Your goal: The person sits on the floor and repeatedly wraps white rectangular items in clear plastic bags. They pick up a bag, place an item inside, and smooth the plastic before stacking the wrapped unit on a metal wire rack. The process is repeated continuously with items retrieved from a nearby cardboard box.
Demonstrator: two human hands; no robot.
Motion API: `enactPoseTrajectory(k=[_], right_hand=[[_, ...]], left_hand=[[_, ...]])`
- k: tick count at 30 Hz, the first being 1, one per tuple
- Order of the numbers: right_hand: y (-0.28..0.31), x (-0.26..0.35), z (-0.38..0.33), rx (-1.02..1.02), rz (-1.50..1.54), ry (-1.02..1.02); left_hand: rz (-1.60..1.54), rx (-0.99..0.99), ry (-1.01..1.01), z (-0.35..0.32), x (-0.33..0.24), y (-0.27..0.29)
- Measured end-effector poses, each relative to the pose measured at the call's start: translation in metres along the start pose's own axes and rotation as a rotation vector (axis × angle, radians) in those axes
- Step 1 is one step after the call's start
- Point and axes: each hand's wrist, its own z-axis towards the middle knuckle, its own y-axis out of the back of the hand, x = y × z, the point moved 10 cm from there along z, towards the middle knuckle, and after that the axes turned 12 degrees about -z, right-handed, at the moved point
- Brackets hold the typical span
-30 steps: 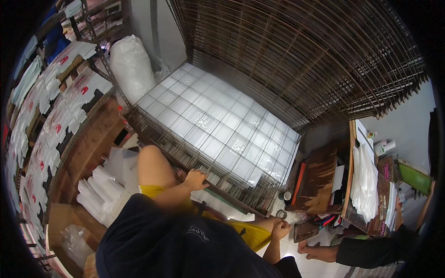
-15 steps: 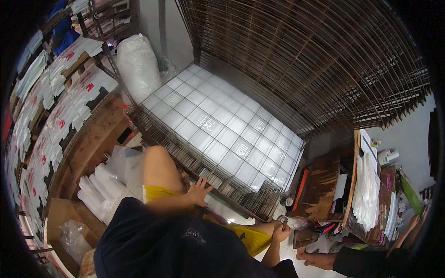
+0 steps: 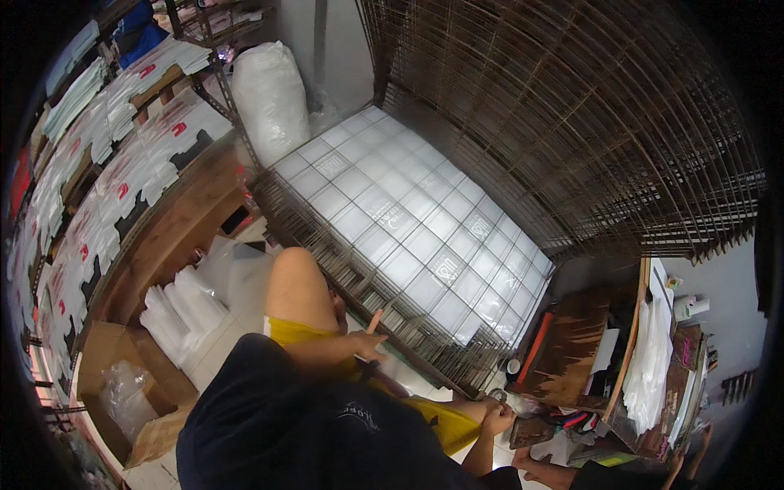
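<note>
My left hand (image 3: pixel 370 343) hovers over my lap, in front of the near edge of the drying rack. Its fingers are apart, one stretched toward the rack, and it holds nothing. My right hand (image 3: pixel 498 416) rests by my right knee with its fingers curled closed; whether anything small is inside is hidden. Before me stands the wire drying rack (image 3: pixel 359 282), a stack of metal grid trays. White translucent plastic sheets (image 3: pixel 400 237) with white prints lie under its upper grid. Many more trays (image 3: pixel 531 106) are tilted up behind it.
At left are shelves of printed white bags (image 3: pixel 106 196), bundled clear plastic (image 3: pixel 184 314) and a cardboard box (image 3: pixel 102 351). A big white sack (image 3: pixel 269 102) stands behind. At right, a worn wooden cabinet (image 3: pixel 563 343) holds hanging white plastic (image 3: pixel 649 367); another person's foot (image 3: pixel 543 472) shows below it.
The view has shifted, so the rack sits further right. My left hand has drawn its fingers from a wide spread to one stretched finger. My right hand stays by the knee.
</note>
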Motion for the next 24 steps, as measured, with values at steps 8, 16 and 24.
enactPoseTrajectory(k=[8,16,24], right_hand=[[-0.003,-0.001,0.001,0.011,-0.057,0.023],[0.006,0.000,0.000,-0.006,-0.038,-0.074],[0.012,-0.003,0.003,-0.090,-0.086,-0.170]], left_hand=[[0.111,-0.063,-0.081,0.026,0.013,-0.010],[0.096,0.059,-0.103,0.021,0.006,-0.005],[0.218,-0.071,-0.205,0.075,0.060,-0.011]])
